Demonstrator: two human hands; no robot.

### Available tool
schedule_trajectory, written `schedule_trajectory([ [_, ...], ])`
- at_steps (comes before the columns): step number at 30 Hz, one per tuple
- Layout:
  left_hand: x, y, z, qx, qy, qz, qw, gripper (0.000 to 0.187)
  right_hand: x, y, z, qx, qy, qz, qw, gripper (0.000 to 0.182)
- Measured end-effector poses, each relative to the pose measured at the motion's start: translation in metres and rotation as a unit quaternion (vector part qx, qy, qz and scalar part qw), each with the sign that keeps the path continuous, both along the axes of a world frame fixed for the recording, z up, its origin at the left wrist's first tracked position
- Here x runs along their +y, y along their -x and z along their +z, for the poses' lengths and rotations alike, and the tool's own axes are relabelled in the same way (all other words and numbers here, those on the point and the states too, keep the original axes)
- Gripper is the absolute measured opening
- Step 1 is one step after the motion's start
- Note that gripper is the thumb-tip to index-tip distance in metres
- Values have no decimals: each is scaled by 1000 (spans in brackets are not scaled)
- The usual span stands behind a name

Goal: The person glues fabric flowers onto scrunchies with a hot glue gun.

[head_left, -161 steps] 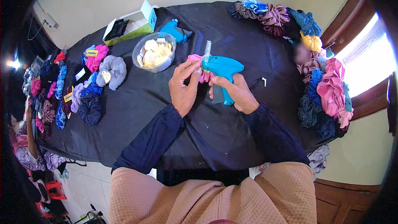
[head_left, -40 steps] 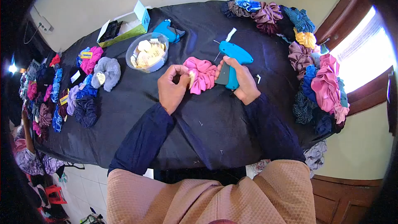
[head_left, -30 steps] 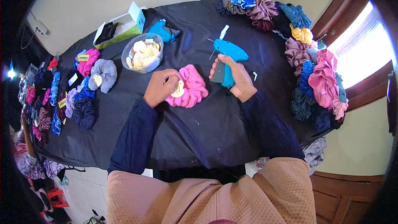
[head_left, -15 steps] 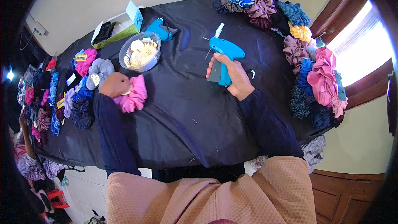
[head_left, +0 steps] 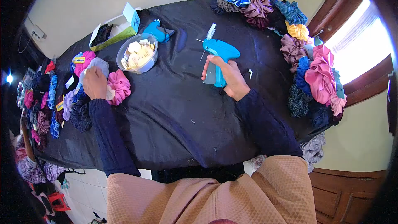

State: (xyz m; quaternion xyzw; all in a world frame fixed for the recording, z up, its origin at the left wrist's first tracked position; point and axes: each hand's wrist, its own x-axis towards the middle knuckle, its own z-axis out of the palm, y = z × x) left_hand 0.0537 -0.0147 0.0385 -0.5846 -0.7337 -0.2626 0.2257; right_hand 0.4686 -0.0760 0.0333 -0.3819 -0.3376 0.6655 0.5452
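Observation:
My right hand (head_left: 227,74) is wrapped round the grip of a teal tagging gun (head_left: 223,50), whose needle points left. My left hand (head_left: 95,84) lies over a grey scrunchie (head_left: 100,64) at the left, its fingers bent down; whether they grip it is hidden. A pink scrunchie (head_left: 119,87) with a pale round tag rests just right of that hand. Behind it is a clear tub (head_left: 154,60) of cream tags.
A second teal tagging gun (head_left: 158,31) and an open box (head_left: 132,21) stand at the back. Scrunchies line the right edge, including pink ones (head_left: 321,74); more lie at the left. Another person's arm (head_left: 27,139) shows at far left.
The pink scrunchie has moved left and now lies free of my left hand. That hand has moved left onto the grey scrunchie. My right hand still holds the gun.

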Motion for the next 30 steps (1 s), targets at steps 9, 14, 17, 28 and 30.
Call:
schedule_trajectory([
  [9, -30, -109, 28, -68, -221, -376, 898, 16, 1, 0, -3, -2, -19, 1, 1000, 21],
  [14, -41, -160, -7, -100, -78, -523, 843, 13, 4, -6, -4, -50, -31, -42, 997, 21],
  [17, -40, -168, -18, -100, -17, -556, 825, 11, 10, -14, 2, -267, -173, -265, 910, 23],
  [28, -36, -164, -23, -147, 43, -524, 838, 8, -9, -115, 85, -653, -328, -643, 227, 51],
  [30, -35, -164, -23, -143, 41, -527, 837, 7, -13, -133, 83, -651, -292, -671, 202, 55],
])
